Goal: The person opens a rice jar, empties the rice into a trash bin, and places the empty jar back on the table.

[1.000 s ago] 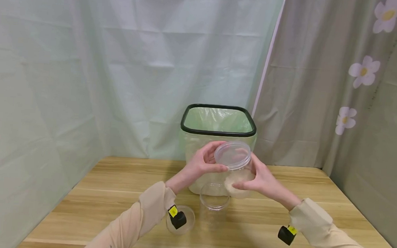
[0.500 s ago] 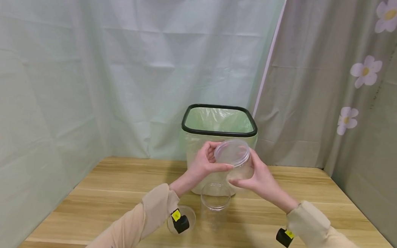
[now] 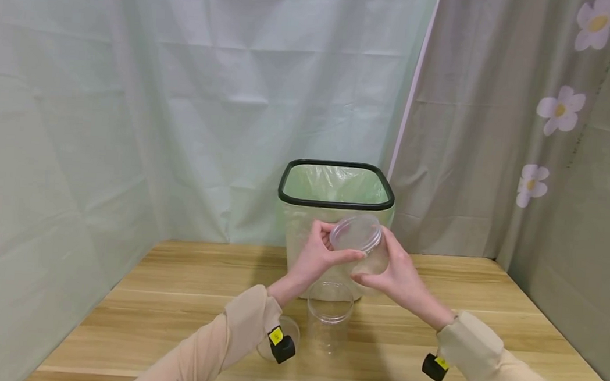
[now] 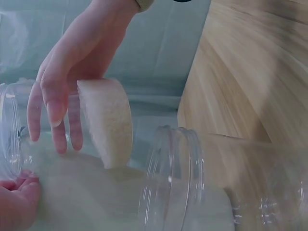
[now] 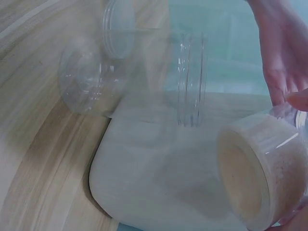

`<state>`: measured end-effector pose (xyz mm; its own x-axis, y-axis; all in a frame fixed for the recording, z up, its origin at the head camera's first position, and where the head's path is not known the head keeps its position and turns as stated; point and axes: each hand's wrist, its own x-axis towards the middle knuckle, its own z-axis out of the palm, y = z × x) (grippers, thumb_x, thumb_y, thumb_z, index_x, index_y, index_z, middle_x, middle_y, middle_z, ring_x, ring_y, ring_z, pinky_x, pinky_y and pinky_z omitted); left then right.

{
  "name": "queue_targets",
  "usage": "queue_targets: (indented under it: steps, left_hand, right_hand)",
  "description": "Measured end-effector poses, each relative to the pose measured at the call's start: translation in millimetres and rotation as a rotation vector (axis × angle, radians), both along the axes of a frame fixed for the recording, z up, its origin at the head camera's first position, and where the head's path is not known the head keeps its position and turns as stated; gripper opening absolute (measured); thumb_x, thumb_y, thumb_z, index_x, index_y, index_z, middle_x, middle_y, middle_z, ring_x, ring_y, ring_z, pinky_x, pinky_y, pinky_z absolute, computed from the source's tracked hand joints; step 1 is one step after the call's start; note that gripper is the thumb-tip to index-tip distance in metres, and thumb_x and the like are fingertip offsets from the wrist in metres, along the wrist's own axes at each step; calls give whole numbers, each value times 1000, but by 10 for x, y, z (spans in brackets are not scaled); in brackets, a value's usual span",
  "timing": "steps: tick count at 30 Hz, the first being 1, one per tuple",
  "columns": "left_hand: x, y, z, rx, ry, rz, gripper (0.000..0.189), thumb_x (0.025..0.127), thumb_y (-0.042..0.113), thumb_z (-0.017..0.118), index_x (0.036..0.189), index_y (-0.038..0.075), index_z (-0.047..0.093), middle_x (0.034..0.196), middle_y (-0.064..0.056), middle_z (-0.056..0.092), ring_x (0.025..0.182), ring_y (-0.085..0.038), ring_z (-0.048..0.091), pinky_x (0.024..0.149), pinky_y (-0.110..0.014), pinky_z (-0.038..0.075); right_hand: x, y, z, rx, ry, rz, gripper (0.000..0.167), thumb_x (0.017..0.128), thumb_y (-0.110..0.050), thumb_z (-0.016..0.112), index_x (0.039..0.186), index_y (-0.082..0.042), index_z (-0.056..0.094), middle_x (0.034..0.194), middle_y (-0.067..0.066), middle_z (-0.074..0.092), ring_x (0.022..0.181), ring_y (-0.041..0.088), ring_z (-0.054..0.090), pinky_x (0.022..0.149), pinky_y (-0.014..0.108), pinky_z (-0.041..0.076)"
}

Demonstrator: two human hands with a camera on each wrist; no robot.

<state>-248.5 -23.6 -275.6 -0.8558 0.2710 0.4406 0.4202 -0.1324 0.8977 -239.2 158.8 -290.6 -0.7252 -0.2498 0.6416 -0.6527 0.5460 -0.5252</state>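
**Pale curtains (image 3: pixel 268 106) behind a wooden table (image 3: pixel 181 334)**

On the table, toward its back edge, a green bin (image 3: pixel 335 204) with a black rim is placed, and it is lined with a see-through bag. In front of the bin, a tall jar (image 3: pixel 329 326) is stood upright with its mouth open.

Between the two hands, above the table and in front of the bin, a shorter jar (image 3: pixel 375 262) is held up. It is tipped, with its top leaned to the left, and pale stuff is seen in its bottom part. Its side is wrapped by the right hand (image 3: pixel 400 278). Its lid (image 3: pixel 356 231) is pinched at the edge by the left hand (image 3: pixel 313 258). How tight the lid is cannot be told.

To the left of the tall jar, a loose round cap (image 3: pixel 291 326) is laid on the table, partly hidden. Small black boxes (image 3: pixel 434 367) are worn at the wrists.
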Motion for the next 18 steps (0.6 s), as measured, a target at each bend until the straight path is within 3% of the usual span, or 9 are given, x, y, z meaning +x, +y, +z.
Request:
queue_targets:
  steps: [9, 14, 18]
  left_hand:
    - [30, -101, 27, -73, 19, -82, 61, 70, 3, 77, 113, -1, 33, 122, -12, 45, 120, -20, 39, 98, -26, 28]
    - [0, -210, 82, -56, 20, -190, 62, 70, -5, 74, 118, -2, 35, 125, -13, 43, 122, -20, 36, 97, -24, 28]
    - [-72, -269, 99, -36, 50, -255, 65, 71, -6, 73, 124, -3, 36, 127, -14, 42, 121, -19, 37, 97, -25, 28]
  right_hand:
    - [7, 115, 6, -61, -136, 101, 90, 62, -19, 84, 135, -8, 33, 122, 10, 50, 110, 24, 45, 89, 46, 35]
    - [-2, 174, 52, -103, -202, 200, 84, 65, -13, 82, 134, -8, 35, 120, 9, 51, 109, 22, 45, 90, 46, 33]
    - [-4, 195, 83, -71, -233, 244, 83, 67, -15, 81, 135, -12, 34, 121, 7, 49, 110, 21, 44, 91, 47, 33]
